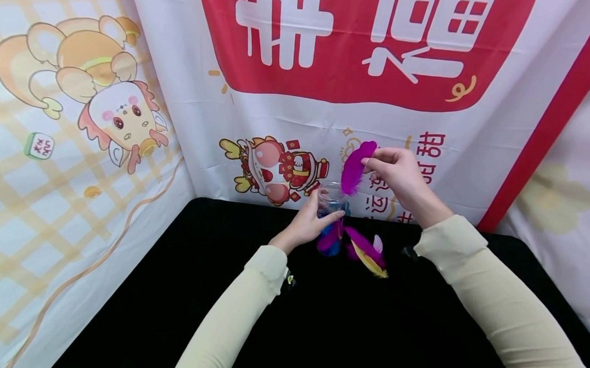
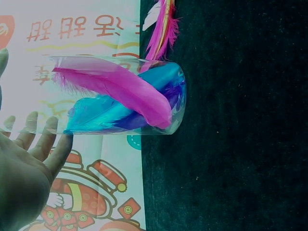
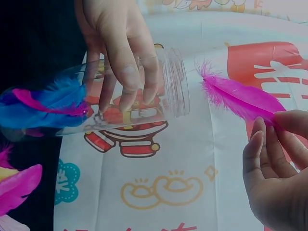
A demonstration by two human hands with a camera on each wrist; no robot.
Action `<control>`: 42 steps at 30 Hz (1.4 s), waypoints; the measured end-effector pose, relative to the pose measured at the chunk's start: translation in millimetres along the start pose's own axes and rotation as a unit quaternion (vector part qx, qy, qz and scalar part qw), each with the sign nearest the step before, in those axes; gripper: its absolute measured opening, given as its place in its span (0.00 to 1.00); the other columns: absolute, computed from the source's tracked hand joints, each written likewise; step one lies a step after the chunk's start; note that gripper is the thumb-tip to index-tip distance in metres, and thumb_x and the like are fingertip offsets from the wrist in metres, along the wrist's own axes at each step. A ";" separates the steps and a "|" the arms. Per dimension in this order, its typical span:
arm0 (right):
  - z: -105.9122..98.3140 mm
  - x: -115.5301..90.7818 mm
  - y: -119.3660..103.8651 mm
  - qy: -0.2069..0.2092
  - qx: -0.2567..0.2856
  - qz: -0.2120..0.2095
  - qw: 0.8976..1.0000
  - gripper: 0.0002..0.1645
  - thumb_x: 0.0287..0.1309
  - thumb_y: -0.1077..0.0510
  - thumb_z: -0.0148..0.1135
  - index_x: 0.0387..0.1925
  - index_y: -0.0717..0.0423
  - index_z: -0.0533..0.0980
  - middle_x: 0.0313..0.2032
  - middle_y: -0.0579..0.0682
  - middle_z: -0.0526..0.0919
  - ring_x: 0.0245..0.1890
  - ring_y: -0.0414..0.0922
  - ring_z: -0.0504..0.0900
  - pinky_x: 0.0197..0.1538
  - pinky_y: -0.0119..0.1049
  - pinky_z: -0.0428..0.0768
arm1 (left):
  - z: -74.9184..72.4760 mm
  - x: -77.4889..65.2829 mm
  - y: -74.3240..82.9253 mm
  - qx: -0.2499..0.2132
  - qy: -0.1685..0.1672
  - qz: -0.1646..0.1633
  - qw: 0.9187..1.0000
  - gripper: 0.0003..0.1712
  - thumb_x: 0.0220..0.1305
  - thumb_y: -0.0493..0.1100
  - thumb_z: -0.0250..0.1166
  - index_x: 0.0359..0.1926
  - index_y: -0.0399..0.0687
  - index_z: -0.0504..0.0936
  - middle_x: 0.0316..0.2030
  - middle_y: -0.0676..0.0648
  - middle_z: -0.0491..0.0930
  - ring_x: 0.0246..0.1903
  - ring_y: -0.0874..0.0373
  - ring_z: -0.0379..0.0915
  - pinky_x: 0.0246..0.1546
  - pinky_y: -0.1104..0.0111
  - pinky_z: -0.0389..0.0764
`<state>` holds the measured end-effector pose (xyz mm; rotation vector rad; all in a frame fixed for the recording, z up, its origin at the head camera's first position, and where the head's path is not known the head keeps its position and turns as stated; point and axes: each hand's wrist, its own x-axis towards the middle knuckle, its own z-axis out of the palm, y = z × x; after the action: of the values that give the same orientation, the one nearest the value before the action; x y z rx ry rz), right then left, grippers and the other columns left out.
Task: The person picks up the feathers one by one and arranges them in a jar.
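My left hand (image 1: 307, 222) grips a clear plastic jar (image 1: 332, 193) round its side, thumb in front and fingers behind. Its threaded mouth is uncovered, as the right wrist view shows. Inside lie a magenta feather (image 2: 120, 91), a light blue feather (image 2: 96, 113) and a darker blue one. Between thumb and fingertips, my right hand (image 1: 398, 169) pinches another magenta feather (image 1: 357, 167) by one end. That feather's fluffy end (image 3: 206, 79) points down, just beside the jar's mouth and outside it.
Loose feathers lie on the black table (image 1: 367, 330) to the right of the jar: magenta ones, a yellow feather (image 1: 368, 259) and a pale pink feather (image 1: 378, 243). Behind the table hangs a white printed cloth (image 1: 288, 115), with another patterned cloth (image 1: 22, 205) along the left.
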<state>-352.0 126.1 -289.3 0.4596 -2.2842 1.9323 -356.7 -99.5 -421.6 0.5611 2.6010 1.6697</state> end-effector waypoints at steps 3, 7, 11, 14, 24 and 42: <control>0.3 1.3 -1.2 -0.001 -0.003 -0.001 1.000 0.14 0.66 0.56 0.69 0.43 0.66 0.83 0.35 0.47 0.89 0.37 0.45 0.86 0.41 0.38 0.86 | -0.2 -0.4 0.3 -0.002 -0.001 -0.002 1.000 0.48 0.65 0.70 0.64 0.74 0.55 0.56 0.62 0.46 0.69 0.63 0.50 0.70 0.65 0.53 0.72; 0.9 2.1 -0.8 -0.003 -0.005 -0.006 1.000 0.16 0.67 0.56 0.69 0.41 0.69 0.82 0.35 0.49 0.90 0.39 0.47 0.88 0.43 0.40 0.86 | -0.5 -0.2 0.6 -0.011 -0.004 -0.002 1.000 0.48 0.65 0.70 0.65 0.75 0.54 0.56 0.63 0.45 0.69 0.63 0.49 0.69 0.67 0.50 0.71; 2.5 1.8 0.3 -0.001 -0.007 -0.013 1.000 0.17 0.67 0.57 0.69 0.39 0.71 0.81 0.35 0.49 0.89 0.37 0.46 0.87 0.45 0.44 0.86 | -0.6 -0.7 0.3 -0.024 -0.009 0.003 1.000 0.49 0.66 0.68 0.66 0.76 0.52 0.54 0.65 0.44 0.67 0.66 0.43 0.67 0.68 0.46 0.68; 4.3 2.2 1.0 -0.001 -0.016 -0.015 1.000 0.17 0.67 0.56 0.69 0.39 0.70 0.81 0.36 0.48 0.89 0.37 0.44 0.87 0.46 0.44 0.86 | -0.9 -1.5 0.7 -0.024 -0.010 0.003 1.000 0.51 0.65 0.68 0.65 0.76 0.51 0.53 0.65 0.43 0.67 0.66 0.42 0.67 0.67 0.46 0.68; 10.8 3.1 2.5 -0.006 -0.036 -0.022 0.999 0.15 0.68 0.56 0.67 0.42 0.68 0.83 0.37 0.52 0.89 0.36 0.45 0.87 0.42 0.38 0.85 | -0.4 -0.4 -0.1 -0.013 -0.008 0.008 1.000 0.51 0.66 0.69 0.65 0.77 0.52 0.53 0.65 0.46 0.67 0.66 0.46 0.68 0.67 0.50 0.70; 20.0 1.6 11.3 -0.004 -0.088 -0.011 0.996 0.13 0.68 0.55 0.68 0.44 0.63 0.85 0.39 0.53 0.90 0.39 0.53 0.86 0.40 0.34 0.82 | 0.5 -4.1 2.1 -0.001 0.002 0.004 1.000 0.54 0.66 0.69 0.65 0.80 0.55 0.49 0.70 0.45 0.63 0.68 0.51 0.67 0.69 0.54 0.69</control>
<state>-354.8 107.9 -303.1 0.4701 -2.4161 1.7016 -352.1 -99.5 -420.7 0.5702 2.6038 1.6784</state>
